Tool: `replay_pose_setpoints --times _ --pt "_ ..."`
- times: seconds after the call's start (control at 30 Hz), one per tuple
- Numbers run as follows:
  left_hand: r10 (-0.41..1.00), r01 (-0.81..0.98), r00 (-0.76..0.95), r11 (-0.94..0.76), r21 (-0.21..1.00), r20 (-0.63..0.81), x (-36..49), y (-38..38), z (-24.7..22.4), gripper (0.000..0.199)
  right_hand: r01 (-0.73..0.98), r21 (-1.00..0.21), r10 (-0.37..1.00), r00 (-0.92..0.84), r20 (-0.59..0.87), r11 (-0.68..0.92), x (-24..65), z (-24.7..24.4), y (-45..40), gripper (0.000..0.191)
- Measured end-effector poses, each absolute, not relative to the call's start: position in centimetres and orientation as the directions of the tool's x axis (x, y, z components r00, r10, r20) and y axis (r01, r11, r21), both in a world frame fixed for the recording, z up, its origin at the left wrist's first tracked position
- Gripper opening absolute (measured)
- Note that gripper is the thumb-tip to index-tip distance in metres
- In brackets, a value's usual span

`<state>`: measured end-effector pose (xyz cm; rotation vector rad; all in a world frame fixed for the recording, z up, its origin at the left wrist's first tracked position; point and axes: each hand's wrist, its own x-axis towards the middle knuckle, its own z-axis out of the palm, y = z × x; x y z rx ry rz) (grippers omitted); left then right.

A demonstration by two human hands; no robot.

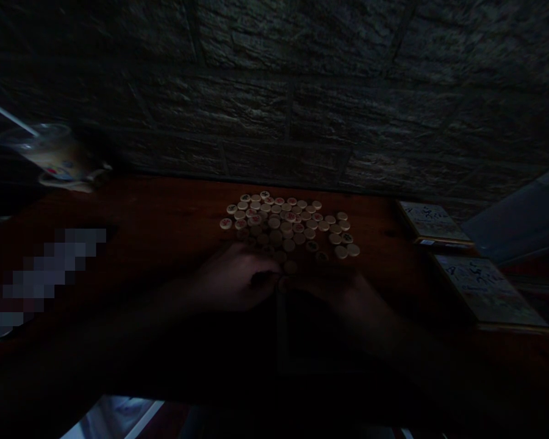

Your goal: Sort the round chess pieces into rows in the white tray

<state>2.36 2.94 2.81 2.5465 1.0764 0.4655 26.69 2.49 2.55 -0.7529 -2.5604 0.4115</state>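
Note:
Several round wooden pieces (286, 225), some with red or black characters and some blank, lie in a loose spread on the dark reddish wooden table (165, 210). At the near edge of the spread is my left hand (240, 274), its fingers curled and thumb and fingertips pressed together; what they hold is too dark to make out. Close by on the right, my right hand (343, 289) reaches in toward the same spot, its fingers lost in shadow. A faint dark flat shape with a pale edge lies below both hands.
Two flat boxes with dark writing (432, 221) (489, 289) lie at the right. A plastic cup (57, 155) with a straw stands at the back left. Behind the table rises a stone wall (265, 110). A blurred-out object (50, 274) lies at the left.

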Motion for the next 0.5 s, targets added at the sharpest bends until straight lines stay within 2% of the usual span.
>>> replay_pose_setpoints --times 0.23,0.5 --pt "0.725 0.614 0.662 -0.671 0.415 0.191 2.31 2.93 2.76 0.021 0.451 -0.383 0.574 -0.752 0.324 0.806 26.7 2.39 2.58 0.033" --pt "0.736 0.625 0.659 -0.65 0.432 0.156 2.34 2.86 2.88 0.021 0.44 -0.382 0.562 -0.766 0.313 0.813 26.89 1.93 2.6 0.038"
